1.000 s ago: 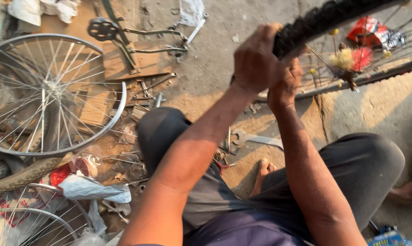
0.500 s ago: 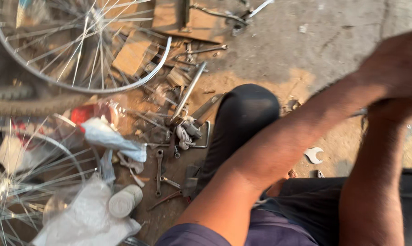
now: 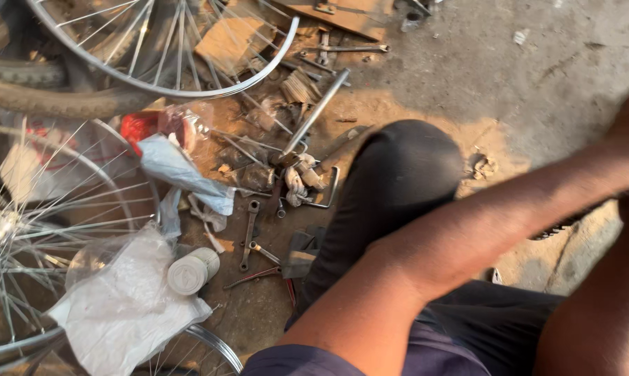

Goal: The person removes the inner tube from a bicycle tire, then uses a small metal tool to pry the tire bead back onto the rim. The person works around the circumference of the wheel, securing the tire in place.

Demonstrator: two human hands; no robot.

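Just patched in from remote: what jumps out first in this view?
The person's left forearm sweeps across the lower right, over a knee in dark trousers; both hands lie beyond the right edge. On the left, spoked bicycle rims lean over crumpled plastic bags. Between them, spanners and a long metal rod lie scattered on the dirty ground.

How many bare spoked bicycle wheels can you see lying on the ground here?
3. One spoked wheel rim lies at top left, a second wheel fills the left edge, and a third rim peeks out at the bottom under the white plastic bag. More may lie outside the frame.
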